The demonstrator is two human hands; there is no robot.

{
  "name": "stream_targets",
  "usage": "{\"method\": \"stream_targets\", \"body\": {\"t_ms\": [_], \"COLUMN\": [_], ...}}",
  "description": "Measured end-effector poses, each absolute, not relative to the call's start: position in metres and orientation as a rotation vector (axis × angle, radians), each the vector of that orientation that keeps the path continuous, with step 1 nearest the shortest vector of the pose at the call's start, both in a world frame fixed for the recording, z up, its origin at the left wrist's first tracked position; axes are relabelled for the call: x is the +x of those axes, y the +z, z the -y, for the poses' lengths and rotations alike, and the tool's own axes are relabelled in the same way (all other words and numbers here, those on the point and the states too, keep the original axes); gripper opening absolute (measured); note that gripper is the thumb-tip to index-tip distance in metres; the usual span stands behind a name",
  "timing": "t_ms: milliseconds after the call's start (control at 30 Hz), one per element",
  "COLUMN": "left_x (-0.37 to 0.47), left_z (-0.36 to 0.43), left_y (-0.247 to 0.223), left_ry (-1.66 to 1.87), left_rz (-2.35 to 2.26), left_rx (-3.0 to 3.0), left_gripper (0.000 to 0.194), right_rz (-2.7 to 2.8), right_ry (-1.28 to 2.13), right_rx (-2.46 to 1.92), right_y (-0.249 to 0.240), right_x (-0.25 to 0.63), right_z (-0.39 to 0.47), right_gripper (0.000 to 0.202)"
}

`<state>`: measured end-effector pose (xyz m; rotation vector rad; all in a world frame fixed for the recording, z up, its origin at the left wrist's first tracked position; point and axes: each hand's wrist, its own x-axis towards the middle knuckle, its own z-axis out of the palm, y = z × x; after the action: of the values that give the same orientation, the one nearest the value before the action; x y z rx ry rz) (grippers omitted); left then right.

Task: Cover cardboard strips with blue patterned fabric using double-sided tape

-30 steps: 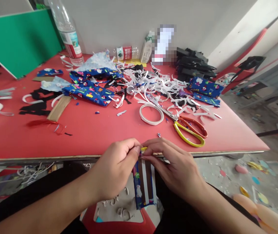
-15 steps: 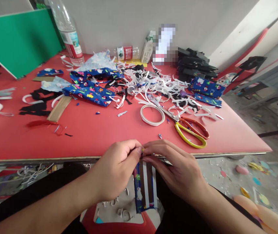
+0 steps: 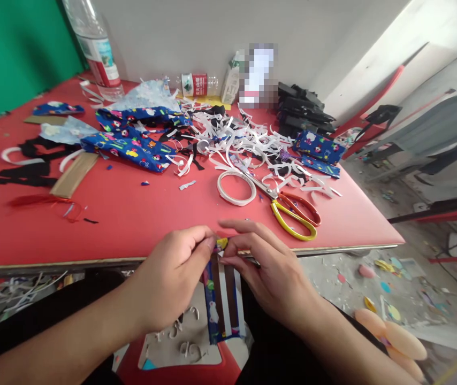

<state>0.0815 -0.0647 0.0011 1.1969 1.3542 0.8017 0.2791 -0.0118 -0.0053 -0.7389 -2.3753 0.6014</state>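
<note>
My left hand is closed on the upper left corner of a narrow blue patterned fabric-covered panel, which hangs down in front of the table edge. A brown middle and white tape strips running lengthwise show on the panel. My right hand pinches at the top end of one strip with thumb and index finger, its other fingers partly stretched out. Beyond my hands lies a roll of white tape. Touching or close beside it are scissors with one yellow and one red handle loop.
White paper strips heap up on the red table. Blue patterned fabric and a cardboard strip lie left. A bottle stands behind them. Black pieces are stacked at the back right.
The view has turned slightly, so the table things sit further left. My right fingers have spread a little, and the panel's yellow top edge now shows between my hands.
</note>
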Motion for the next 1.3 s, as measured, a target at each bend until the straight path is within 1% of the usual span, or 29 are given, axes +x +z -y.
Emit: {"method": "stream_targets", "body": {"t_ms": [100, 200, 300, 367, 433, 500, 567, 633, 667, 700, 733, 800, 900, 967, 1133, 1300], "left_x": [0.073, 0.057, 0.036, 0.024, 0.019, 0.022, 0.034, 0.053, 0.062, 0.071, 0.079, 0.088, 0.092, 0.091, 0.089, 0.089], "left_z": [0.056, 0.045, 0.034, 0.028, 0.024, 0.024, 0.031, 0.042, 0.048, 0.054, 0.059, 0.066, 0.068, 0.066, 0.065, 0.066], "left_y": [0.001, 0.008, 0.020, 0.026, 0.025, 0.018, 0.010, 0.003, 0.002, 0.001, 0.001, 0.001, -0.001, -0.002, -0.001, 0.000], "left_ry": [0.965, 1.212, 1.492, 1.585, 1.649, 1.639, 1.503, 1.298, 1.199, 1.144, 1.110, 1.097, 1.117, 1.078, 1.021, 1.002], "left_rz": [-1.305, -1.273, -1.344, -1.405, -1.466, -1.476, -1.418, -1.330, -1.317, -1.268, -1.230, -1.160, -1.072, -1.085, -1.202, -1.131], "left_rx": [0.975, 0.699, 0.545, 0.499, 0.492, 0.537, 0.670, 0.903, 0.964, 0.985, 0.978, 0.925, 0.873, 0.918, 1.017, 0.999], "left_gripper": [0.029, 0.021, 0.009, 0.010, 0.012, 0.013, 0.017, 0.022, 0.024, 0.025, 0.026, 0.028, 0.036, 0.038, 0.037, 0.032], "right_rz": [2.511, 2.618, 2.746, 2.833, 2.873, 2.873, 2.753, 2.473, 2.296, 2.140, 2.017, 1.865, 1.861, 1.932, 2.017, 2.077], "right_ry": [0.476, 0.481, 0.683, 0.924, 1.095, 1.133, 1.093, 1.022, 0.979, 0.976, 1.010, 1.062, 1.093, 1.030, 0.708, 0.668], "right_rx": [-0.682, -0.698, -0.762, -0.778, -0.789, -0.819, -0.912, -1.039, -1.085, -1.101, -1.098, -1.096, -1.072, -1.032, -0.920, -0.768], "right_y": [0.012, 0.031, 0.042, 0.043, 0.040, 0.036, 0.031, 0.024, 0.019, 0.014, 0.010, 0.003, 0.003, 0.005, 0.004, -0.001], "right_x": [0.290, 0.308, 0.327, 0.335, 0.335, 0.329, 0.317, 0.303, 0.296, 0.289, 0.284, 0.277, 0.273, 0.273, 0.274, 0.276], "right_z": [0.010, 0.011, 0.014, 0.017, 0.019, 0.020, 0.020, 0.018, 0.016, 0.015, 0.013, 0.012, 0.013, 0.015, 0.017, 0.016], "right_gripper": [0.009, 0.010, 0.012, 0.013, 0.016, 0.019, 0.020, 0.016, 0.019, 0.023, 0.023, 0.017, 0.010, 0.009, 0.009, 0.017]}}
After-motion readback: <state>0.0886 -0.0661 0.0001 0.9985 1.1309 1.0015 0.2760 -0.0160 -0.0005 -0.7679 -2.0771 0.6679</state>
